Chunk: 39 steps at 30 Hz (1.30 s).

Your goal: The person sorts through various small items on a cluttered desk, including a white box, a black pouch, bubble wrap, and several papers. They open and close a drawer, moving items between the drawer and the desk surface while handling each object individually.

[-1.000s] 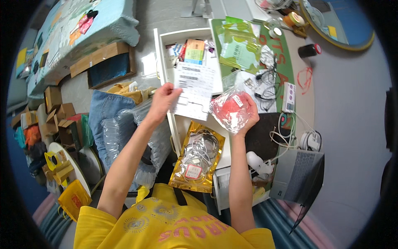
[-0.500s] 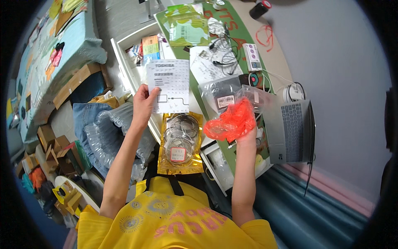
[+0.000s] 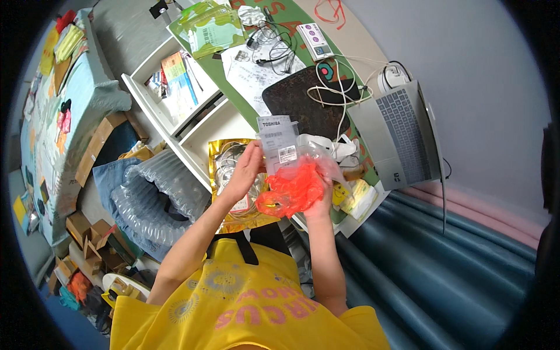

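Note:
My left hand (image 3: 247, 170) is closed on the edge of a white printed leaflet (image 3: 274, 122), whose lower part is overlapped by a clear plastic bag (image 3: 287, 153) with a barcode label. A crumpled red plastic bag (image 3: 294, 189) is bunched in my right hand (image 3: 320, 204), which also has the clear bag against it; most of its fingers are hidden. Below my left hand, a gold-edged pouch (image 3: 219, 153) with coiled cables lies partly covered by my hand and the red bag.
An open laptop (image 3: 399, 125) stands at the right of the green desk, beside a dark mouse pad (image 3: 291, 93) and white cables. Earphones (image 3: 280, 55) lie on papers farther back. White drawers (image 3: 157, 116) stand open on the left, near inflated air-cushion packaging (image 3: 154, 201).
Both hands have come together: the leaflet moved right against the clear bag, and the bags moved left and nearer. The mouse pad is now uncovered. The whole view has turned somewhat.

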Each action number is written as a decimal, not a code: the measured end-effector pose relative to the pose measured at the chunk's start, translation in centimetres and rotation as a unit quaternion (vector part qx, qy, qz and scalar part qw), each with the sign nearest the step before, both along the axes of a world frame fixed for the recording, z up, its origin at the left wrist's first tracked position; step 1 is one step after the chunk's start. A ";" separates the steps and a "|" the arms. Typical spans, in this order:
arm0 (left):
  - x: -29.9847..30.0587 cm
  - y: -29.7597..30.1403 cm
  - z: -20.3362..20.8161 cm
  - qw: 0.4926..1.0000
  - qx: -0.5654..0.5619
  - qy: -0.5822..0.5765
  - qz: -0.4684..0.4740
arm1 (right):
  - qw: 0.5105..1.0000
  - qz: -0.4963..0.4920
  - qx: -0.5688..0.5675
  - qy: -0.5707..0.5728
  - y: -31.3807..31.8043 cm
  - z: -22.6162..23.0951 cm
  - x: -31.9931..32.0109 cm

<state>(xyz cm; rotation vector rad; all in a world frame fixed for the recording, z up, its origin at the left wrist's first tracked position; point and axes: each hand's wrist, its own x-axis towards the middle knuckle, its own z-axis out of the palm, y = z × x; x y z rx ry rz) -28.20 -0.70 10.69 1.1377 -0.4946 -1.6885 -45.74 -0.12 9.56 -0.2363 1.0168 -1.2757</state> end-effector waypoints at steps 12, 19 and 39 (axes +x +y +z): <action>-1.8 -2.5 -2.6 0.995 0.012 -0.008 -0.097 | 0.984 -0.033 0.075 -0.160 3.9 0.0 -7.3; -2.5 -3.8 -8.0 0.988 0.112 0.092 -0.055 | 0.982 -0.035 0.171 0.070 4.4 -2.0 -8.8; 1.6 -1.9 -11.8 0.978 0.141 -0.144 -0.057 | 0.955 -0.070 0.205 0.202 3.8 -6.1 -3.1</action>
